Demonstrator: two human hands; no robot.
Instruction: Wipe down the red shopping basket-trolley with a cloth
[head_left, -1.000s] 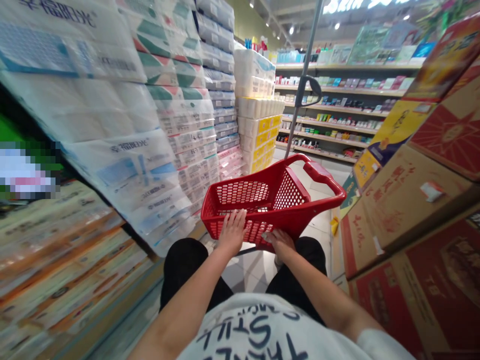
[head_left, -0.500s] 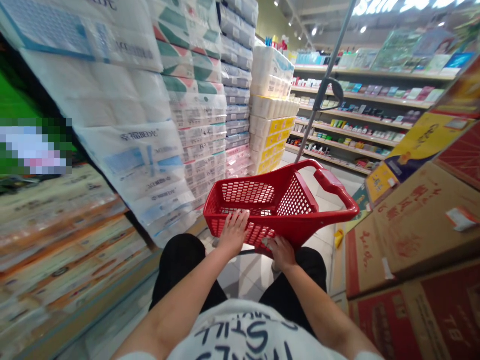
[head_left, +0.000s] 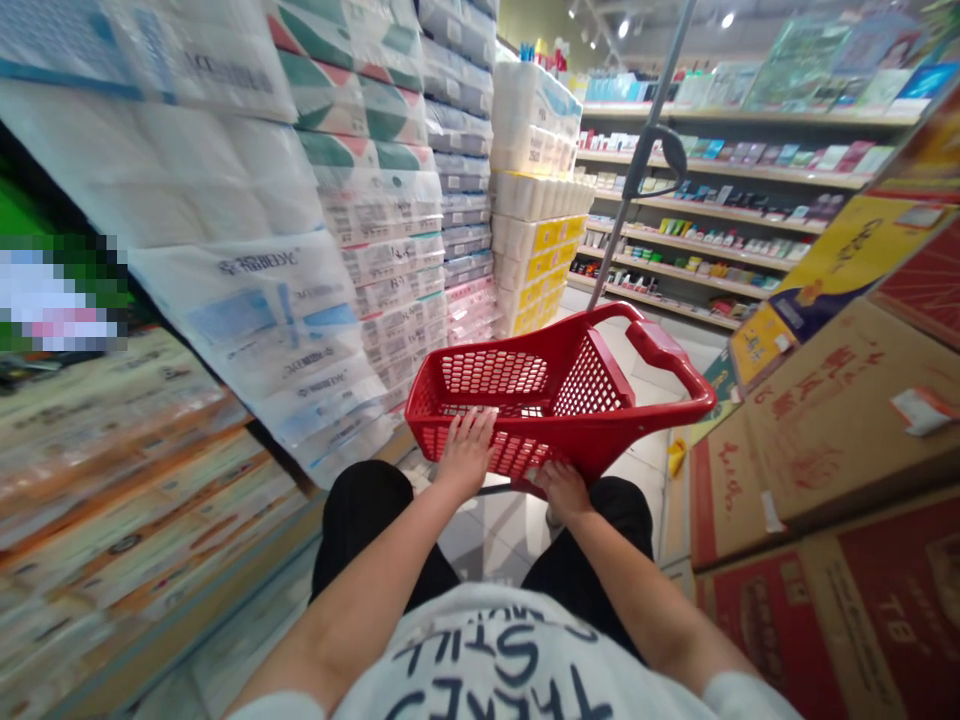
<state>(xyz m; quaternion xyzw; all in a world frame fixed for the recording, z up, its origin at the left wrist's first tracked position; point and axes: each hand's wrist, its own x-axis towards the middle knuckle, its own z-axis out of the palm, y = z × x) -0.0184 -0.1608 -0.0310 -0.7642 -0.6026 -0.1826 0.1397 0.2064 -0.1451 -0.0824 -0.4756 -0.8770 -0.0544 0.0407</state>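
A red plastic shopping cart point(head_left: 517, 432) with lattice sides stands crosswise before my knees, its handle toward the right. My left hand point(head_left: 466, 455) holds the near rim, the palm on the outer wall and the fingers reaching over the edge. Lower on the same wall, my right hand point(head_left: 564, 488) is closed on a small greyish cloth point(head_left: 533, 474), pressed to the lattice; most of the cloth is hidden by the fingers. Nothing shows inside the basket through its open top.
Tall stacks of wrapped tissue packs point(head_left: 292, 300) rise at the left. Cardboard boxes point(head_left: 847, 430) are piled at the right. A grey pole point(head_left: 637, 165) stands behind the cart, and stocked shelves point(head_left: 720, 180) line the back. White floor tiles point(head_left: 480, 540) show between my legs.
The view has shifted slightly, so the cart and shelves sit a little higher. My right hand has moved only slightly along the cart wall; my left hand keeps its place on the rim.
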